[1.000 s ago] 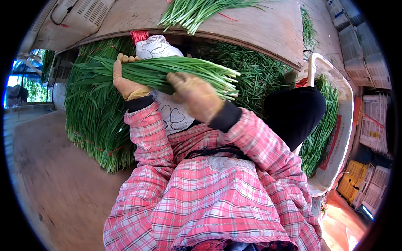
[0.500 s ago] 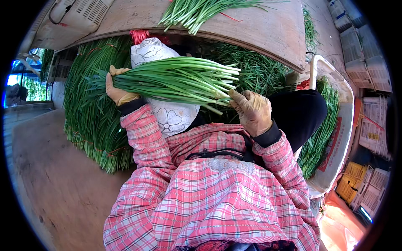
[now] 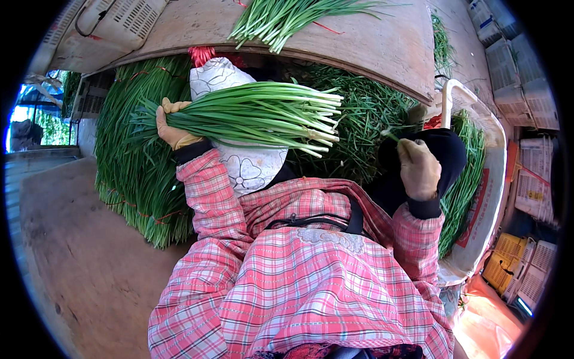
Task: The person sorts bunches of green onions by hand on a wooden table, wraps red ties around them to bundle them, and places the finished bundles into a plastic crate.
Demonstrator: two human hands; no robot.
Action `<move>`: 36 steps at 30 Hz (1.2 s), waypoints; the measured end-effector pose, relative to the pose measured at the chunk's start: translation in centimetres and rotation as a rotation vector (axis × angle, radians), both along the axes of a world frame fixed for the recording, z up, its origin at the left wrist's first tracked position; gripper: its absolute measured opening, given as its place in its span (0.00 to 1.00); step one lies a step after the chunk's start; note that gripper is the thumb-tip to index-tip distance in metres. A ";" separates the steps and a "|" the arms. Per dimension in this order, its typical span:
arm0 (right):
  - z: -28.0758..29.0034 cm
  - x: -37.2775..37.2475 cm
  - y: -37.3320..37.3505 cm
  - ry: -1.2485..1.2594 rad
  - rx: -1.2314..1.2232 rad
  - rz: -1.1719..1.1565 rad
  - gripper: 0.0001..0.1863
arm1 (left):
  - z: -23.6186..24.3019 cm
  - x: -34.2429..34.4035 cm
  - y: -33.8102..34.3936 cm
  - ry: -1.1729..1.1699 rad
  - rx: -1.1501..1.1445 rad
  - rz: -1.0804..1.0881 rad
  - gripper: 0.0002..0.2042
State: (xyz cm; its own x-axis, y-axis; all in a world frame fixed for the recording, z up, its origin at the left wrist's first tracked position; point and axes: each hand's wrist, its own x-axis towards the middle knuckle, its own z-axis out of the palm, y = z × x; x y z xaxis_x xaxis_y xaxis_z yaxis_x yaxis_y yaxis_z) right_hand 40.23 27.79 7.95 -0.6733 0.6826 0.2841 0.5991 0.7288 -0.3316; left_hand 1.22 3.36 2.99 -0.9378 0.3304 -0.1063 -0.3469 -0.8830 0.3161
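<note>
My left hand point(image 3: 172, 127), in a tan glove, is closed round the leafy end of a bunch of green chives point(image 3: 251, 113). The bunch lies sideways over my lap, its pale cut ends pointing right. Below it shows a white cloth with a flower outline point(image 3: 248, 167). My right hand point(image 3: 420, 169), gloved as well, is apart from the bunch, over my dark-clad knee. Its fingers are pinched on a thin chive scrap point(image 3: 388, 134), which is small and blurred.
A large heap of tied chives point(image 3: 140, 161) stands at left. Loose green leaves point(image 3: 359, 99) lie beyond my lap, below a wooden board point(image 3: 371, 42) carrying another chive bunch point(image 3: 278, 21). At right is a white basket point(image 3: 493, 155) with chives; plastic crates point(image 3: 517, 78) stand farther off.
My right hand has pulled away from the cut ends, moving right and slightly down, with a thin scrap in its fingers. My left hand keeps hold of the bunch, almost unmoved.
</note>
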 end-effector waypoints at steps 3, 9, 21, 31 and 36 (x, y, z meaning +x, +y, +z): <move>0.8 -2.3 -0.5 0.120 -0.018 0.231 0.08 | -0.2 -0.1 0.0 0.034 0.025 -0.028 0.06; -0.1 -12.2 -5.2 0.274 -0.200 0.396 0.10 | 0.2 0.4 0.3 0.091 0.041 -0.064 0.07; -1.6 -10.4 -6.1 0.204 -0.085 0.297 0.02 | 0.7 1.0 0.4 0.195 0.039 -0.078 0.07; -3.6 -2.6 1.4 -0.095 -0.094 0.053 0.19 | -3.8 -2.3 -2.9 0.117 0.184 -0.188 0.07; -2.6 -7.7 -4.3 0.364 -0.873 0.250 0.14 | -0.4 0.1 0.0 0.040 0.050 -0.070 0.04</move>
